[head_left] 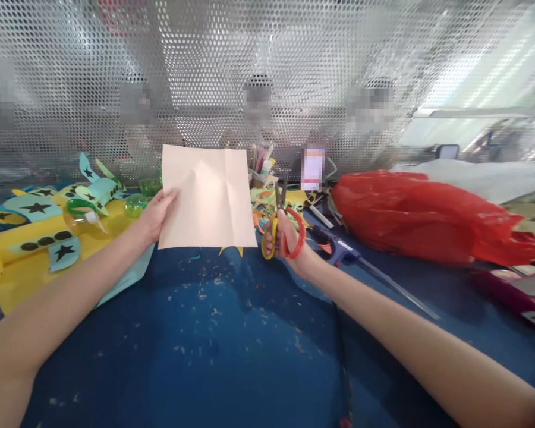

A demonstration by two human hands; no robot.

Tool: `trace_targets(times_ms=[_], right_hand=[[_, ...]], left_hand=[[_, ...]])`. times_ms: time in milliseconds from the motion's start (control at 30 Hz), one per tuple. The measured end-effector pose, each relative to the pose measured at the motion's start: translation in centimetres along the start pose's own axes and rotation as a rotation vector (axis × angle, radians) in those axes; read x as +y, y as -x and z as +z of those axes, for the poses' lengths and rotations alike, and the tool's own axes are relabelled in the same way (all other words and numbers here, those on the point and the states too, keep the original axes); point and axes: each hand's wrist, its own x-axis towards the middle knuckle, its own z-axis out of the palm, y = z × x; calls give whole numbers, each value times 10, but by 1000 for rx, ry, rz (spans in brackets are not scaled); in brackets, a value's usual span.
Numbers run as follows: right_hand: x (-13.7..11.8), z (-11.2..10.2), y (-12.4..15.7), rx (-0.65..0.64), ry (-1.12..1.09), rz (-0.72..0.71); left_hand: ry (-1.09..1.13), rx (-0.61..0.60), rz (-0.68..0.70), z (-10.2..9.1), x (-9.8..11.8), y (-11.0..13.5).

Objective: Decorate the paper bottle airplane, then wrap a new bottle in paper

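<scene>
My left hand [161, 213] grips the left edge of a pale cream sheet of paper [196, 196], which is held upright above the table. A vertical crease runs down the sheet towards its right side. To the right of the paper, my right hand [288, 238] holds a pair of scissors [301, 233] with one red and one yellow handle loop. Their blades point up and look slightly apart, not touching the sheet.
Yellow and light-blue paper airplanes [40, 238] with black stars lie at left. A blue glue gun [341, 252] with a clear glue stick rests right of my right hand. Beyond it lies a red plastic bag [410, 214]. Paper scraps dot the blue table [196, 356]; a perforated metal panel [205, 71] stands behind.
</scene>
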Motion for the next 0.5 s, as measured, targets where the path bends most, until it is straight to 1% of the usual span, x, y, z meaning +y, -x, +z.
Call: trace_targets(times_ms=[33, 100, 133, 167, 233, 333, 500], right_hand=[[0, 0, 0, 14, -10, -8], [1, 1, 0, 44, -13, -44], [1, 1, -1, 35, -13, -60], [1, 1, -2, 9, -14, -69], [-1, 1, -2, -57, -19, -76], [-8, 3, 1, -89, -23, -73], [-18, 4, 4, -65, -18, -112]], left_hand=[[48, 6, 15, 2, 4, 4], [113, -18, 35, 6, 13, 12], [131, -45, 32, 8, 18, 17], [151, -85, 25, 10, 21, 21], [180, -125, -9, 12, 25, 26], [149, -154, -78, 12, 22, 27], [20, -235, -135, 6, 7, 21]])
